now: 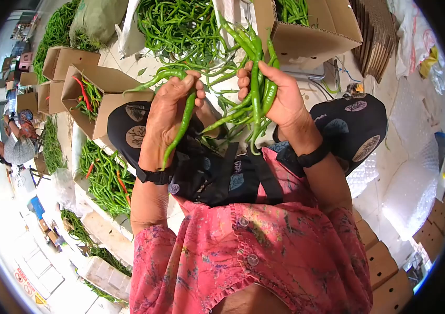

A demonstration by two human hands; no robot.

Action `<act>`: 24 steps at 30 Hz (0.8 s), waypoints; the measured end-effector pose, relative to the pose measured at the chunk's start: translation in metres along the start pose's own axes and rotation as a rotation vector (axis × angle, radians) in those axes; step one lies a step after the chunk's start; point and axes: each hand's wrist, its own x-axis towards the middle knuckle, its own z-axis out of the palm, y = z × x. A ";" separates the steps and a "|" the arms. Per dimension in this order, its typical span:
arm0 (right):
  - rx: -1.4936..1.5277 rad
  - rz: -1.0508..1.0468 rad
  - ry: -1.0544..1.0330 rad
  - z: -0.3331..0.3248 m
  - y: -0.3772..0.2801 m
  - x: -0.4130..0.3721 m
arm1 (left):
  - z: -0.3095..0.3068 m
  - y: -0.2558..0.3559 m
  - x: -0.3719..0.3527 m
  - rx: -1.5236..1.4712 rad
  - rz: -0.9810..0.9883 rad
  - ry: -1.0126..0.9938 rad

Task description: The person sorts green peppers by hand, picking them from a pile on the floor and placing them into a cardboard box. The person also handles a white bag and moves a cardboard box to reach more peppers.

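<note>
Both hands (169, 98) (287, 100) hold green chilies (255, 97); cartons (314, 46) (120, 109) either side, chili heap (178, 29) ahead.

Hands (285, 100) curled, just apart, forearms (149, 205) extended

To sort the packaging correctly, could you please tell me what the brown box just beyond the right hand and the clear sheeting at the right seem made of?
Brown box: probably cardboard, matt, judging by its flat, folded panels. Clear sheeting: likely plastic bubble wrap, glossy, given its dimpled texture and bright highlights.
</note>
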 end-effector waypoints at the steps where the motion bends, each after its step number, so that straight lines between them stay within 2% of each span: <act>1: -0.002 0.002 0.001 0.008 0.002 -0.001 | 0.009 0.002 -0.003 0.054 0.038 0.040; 3: -0.136 -0.003 0.205 0.027 0.009 0.000 | 0.021 0.008 -0.005 0.127 -0.016 0.069; 5: -0.095 -0.011 0.190 0.027 0.014 0.003 | 0.036 0.002 -0.002 0.448 0.081 -0.015; 8: -0.163 0.026 -0.010 0.033 0.012 0.002 | 0.048 -0.018 0.003 0.609 0.242 -0.108; 9: -0.165 0.024 -0.007 0.029 0.013 0.002 | 0.049 -0.021 0.005 0.696 0.279 -0.134; 10: -0.217 -0.014 0.092 0.024 0.015 0.002 | 0.049 -0.024 0.010 0.795 0.318 -0.162; 11: -0.269 -0.051 0.191 0.021 0.016 0.001 | 0.049 -0.024 0.012 0.792 0.316 -0.161; 13: -0.268 -0.039 0.164 0.026 0.016 0.000 | 0.050 -0.017 0.012 0.543 -0.023 -0.187; 14: -0.244 -0.025 0.193 0.030 0.018 -0.001 | 0.052 -0.012 0.010 0.494 -0.092 -0.192; 17: -0.210 0.006 0.217 0.035 0.020 -0.003 | 0.047 -0.017 0.011 0.418 -0.131 -0.157; 19: -0.184 0.037 0.163 0.034 0.019 -0.004 | 0.039 -0.019 0.013 0.340 -0.160 -0.179; 21: -0.207 0.057 0.146 0.030 0.018 -0.006 | 0.037 -0.022 0.013 0.141 -0.171 -0.214; 24: -0.199 0.057 0.192 0.013 0.017 -0.003 | 0.036 -0.028 0.015 0.150 -0.113 -0.201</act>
